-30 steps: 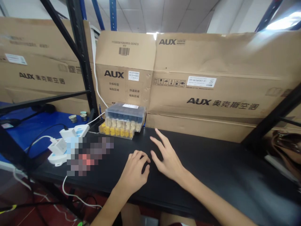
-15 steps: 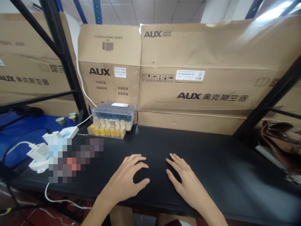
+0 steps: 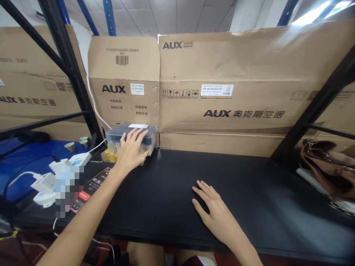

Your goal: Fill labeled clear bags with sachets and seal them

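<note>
A clear plastic box (image 3: 148,136) with a dark lid and rows of yellow-capped pieces inside stands at the back left of the black table (image 3: 249,195), against the cardboard. My left hand (image 3: 130,149) reaches out to it, fingers spread and laid on its lid and front side. My right hand (image 3: 215,210) lies flat on the table nearer to me, fingers stretched out, holding nothing.
Large AUX cardboard boxes (image 3: 222,92) form a wall behind the table. Black rack posts (image 3: 69,70) stand at left and right. White power strips and cables (image 3: 55,171) and a phone showing a timer (image 3: 94,184) lie at the left; a brown bag (image 3: 324,166) sits at the right.
My left hand has left the table in front of me and reached forward-left onto the plastic box. My right hand has stayed nearly where it was, flat on the table.
</note>
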Action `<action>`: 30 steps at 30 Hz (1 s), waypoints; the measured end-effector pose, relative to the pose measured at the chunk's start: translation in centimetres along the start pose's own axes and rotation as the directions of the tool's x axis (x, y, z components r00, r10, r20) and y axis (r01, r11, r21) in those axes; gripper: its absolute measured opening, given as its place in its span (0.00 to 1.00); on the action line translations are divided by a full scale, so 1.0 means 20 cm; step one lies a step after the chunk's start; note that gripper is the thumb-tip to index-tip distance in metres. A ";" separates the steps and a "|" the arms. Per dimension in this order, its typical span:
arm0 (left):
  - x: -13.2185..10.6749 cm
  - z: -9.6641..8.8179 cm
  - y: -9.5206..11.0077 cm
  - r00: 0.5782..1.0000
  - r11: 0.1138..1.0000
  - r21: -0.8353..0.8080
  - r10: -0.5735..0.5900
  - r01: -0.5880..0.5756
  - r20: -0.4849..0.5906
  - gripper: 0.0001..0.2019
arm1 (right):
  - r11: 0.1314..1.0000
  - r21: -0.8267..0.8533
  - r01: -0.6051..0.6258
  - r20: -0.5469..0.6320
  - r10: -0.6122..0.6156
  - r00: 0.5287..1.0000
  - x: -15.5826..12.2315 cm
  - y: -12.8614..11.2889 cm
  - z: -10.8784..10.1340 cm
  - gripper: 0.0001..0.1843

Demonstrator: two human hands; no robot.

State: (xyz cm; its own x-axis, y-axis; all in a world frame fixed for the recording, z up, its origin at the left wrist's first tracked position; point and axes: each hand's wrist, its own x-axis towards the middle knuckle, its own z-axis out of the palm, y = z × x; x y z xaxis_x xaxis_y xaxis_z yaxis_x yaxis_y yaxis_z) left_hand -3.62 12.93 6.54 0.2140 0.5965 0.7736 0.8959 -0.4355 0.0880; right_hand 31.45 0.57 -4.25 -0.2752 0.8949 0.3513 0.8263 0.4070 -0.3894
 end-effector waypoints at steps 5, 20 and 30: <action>-0.04 0.10 -0.11 0.988 0.994 0.040 0.103 -0.099 -0.111 0.26 | 0.994 0.113 -0.003 -0.070 0.011 0.997 0.00 0.02 0.01 0.24; -0.02 0.31 0.44 0.860 0.901 -0.170 0.304 -0.399 -0.410 0.21 | -0.034 0.998 -0.056 0.064 0.381 0.922 0.84 -0.08 -0.15 0.24; -0.15 0.40 0.48 0.902 0.298 -0.868 -0.302 0.396 0.308 0.29 | 0.011 1.000 -0.023 0.020 0.261 0.965 0.78 -0.02 -0.05 0.27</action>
State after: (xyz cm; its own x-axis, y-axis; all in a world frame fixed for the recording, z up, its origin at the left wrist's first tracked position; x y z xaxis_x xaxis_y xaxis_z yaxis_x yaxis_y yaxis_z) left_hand 7.40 12.30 -0.01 0.0430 0.8774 0.4778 0.0135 -0.4787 0.8779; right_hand 27.18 14.21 2.21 -0.0596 0.9735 0.2206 -0.4760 0.1665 -0.8636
